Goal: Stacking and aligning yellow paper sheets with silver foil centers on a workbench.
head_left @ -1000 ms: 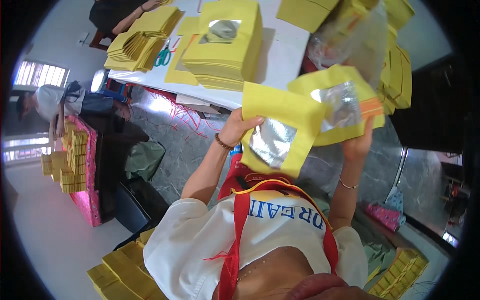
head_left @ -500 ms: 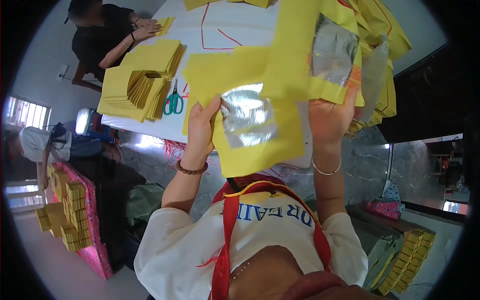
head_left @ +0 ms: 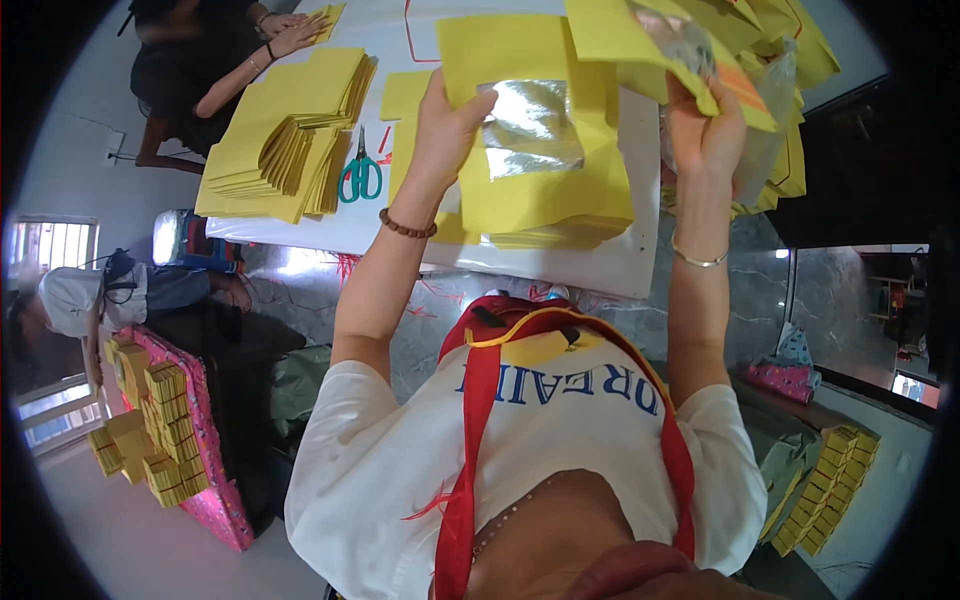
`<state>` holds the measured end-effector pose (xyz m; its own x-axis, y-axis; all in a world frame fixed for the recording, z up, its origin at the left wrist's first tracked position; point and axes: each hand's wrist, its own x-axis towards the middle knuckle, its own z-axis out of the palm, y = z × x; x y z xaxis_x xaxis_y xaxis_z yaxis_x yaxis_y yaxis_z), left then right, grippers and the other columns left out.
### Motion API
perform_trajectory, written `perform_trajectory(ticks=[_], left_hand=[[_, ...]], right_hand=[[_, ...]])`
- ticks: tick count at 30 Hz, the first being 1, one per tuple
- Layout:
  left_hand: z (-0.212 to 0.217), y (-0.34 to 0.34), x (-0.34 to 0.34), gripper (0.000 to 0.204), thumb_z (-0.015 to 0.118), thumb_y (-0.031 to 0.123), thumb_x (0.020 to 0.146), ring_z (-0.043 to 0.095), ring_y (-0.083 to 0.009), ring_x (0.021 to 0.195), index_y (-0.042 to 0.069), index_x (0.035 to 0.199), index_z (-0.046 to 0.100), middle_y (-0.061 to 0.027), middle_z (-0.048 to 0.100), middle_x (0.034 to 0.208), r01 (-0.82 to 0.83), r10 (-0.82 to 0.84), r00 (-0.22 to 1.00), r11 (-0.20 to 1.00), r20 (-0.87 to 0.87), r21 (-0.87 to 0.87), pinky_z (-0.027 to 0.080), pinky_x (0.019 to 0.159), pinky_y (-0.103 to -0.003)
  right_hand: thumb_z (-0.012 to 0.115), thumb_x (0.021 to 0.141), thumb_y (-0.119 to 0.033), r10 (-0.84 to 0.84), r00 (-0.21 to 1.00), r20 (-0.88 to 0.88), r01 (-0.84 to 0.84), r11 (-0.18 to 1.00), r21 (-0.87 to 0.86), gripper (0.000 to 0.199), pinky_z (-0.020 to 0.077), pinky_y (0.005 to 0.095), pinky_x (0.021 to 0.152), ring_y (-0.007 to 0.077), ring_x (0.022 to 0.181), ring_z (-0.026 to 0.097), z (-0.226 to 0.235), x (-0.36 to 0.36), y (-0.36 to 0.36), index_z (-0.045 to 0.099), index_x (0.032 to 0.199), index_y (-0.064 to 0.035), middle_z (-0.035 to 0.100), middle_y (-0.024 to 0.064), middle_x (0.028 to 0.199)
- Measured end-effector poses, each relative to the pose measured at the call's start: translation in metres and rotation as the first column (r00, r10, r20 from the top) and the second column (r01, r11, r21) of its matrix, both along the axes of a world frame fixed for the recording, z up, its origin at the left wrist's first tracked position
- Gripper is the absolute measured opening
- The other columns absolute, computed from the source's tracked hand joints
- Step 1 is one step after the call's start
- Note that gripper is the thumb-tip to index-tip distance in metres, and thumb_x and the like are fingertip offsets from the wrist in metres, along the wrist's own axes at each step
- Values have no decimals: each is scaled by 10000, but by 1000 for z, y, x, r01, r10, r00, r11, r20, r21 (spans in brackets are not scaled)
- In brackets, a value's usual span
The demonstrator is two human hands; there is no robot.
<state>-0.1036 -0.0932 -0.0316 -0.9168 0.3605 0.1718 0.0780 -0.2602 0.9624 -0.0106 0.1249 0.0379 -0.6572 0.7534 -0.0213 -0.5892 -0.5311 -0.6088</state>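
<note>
Shifted forward since the earlier frame: yellow paper sheet with square, shiny silver patch (head_left: 530, 130), now over a layered yellow stack (head_left: 560, 240) on the white table (head_left: 641, 150), left hand (head_left: 445, 125) pinching its edge. Right hand (head_left: 708, 130) pinches a curved, orange-striped yellow sheet (head_left: 672, 35).

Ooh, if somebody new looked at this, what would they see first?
Probably the shiny silver square on the yellow sheet that the left hand holds, near the front of the white table. Next might be the second yellow sheet, tilted in the right hand at the upper right, with its orange strip. Then the green-handled scissors, lying just right of the fanned yellow stack.
</note>
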Motion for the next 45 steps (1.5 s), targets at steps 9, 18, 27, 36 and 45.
perform_trajectory(ticks=[9, 18, 27, 36, 45], left_hand=[[0, 42, -1, 855, 511, -147, 757, 512, -251, 1098, 97, 1422, 31, -199, 478, 1227, 70, -114, 960, 982, -255, -174, 473, 830, -315], [-2, 46, -8, 882, 587, -63, 741, 495, -281, 1112, 73, 1415, 35, -197, 465, 1243, 76, -147, 962, 953, -231, -293, 455, 859, -329], [-29, 31, -2, 887, 667, 31, 745, 617, -202, 678, 98, 1410, 83, -184, 629, 900, -139, -108, 920, 811, -377, -569, 497, 620, -292], [-3, 33, 21, 428, 585, 235, 814, 472, -307, 990, 13, 1173, 511, -208, 418, 1250, -523, 137, 729, 744, -671, -416, 315, 908, -386], [18, 27, 29, 570, 498, 184, 907, 552, -193, 1007, 20, 1374, 216, -167, 583, 1099, -36, 35, 997, 999, -65, -17, 433, 856, -308]], right_hand=[[474, 918, -251, 488, 344, -802, -869, 490, -75, 368, 465, 403, 887, 292, 1081, 521, -13, 2, 27, 451, 1206, -24, 512, 127, 1208], [494, 888, -387, 336, 115, -935, -933, 359, 14, 476, 412, 425, 928, 289, 1133, 475, -57, -20, 41, 419, 1249, -85, 469, 136, 1247], [422, 923, -186, 691, 701, -178, -696, 717, 43, 284, 439, 427, 898, 273, 1000, 554, -97, 16, 26, 519, 1081, 31, 578, 135, 1064], [485, 901, -121, 422, 860, 287, -430, 902, -36, 188, 492, 344, 827, 203, 957, 573, -104, 9, -12, 499, 1039, 5, 567, 92, 1025], [467, 927, -144, 353, 910, 218, -360, 933, -10, 341, 466, 349, 892, 176, 1089, 530, -83, 10, -30, 415, 1250, -46, 522, 67, 1200]])
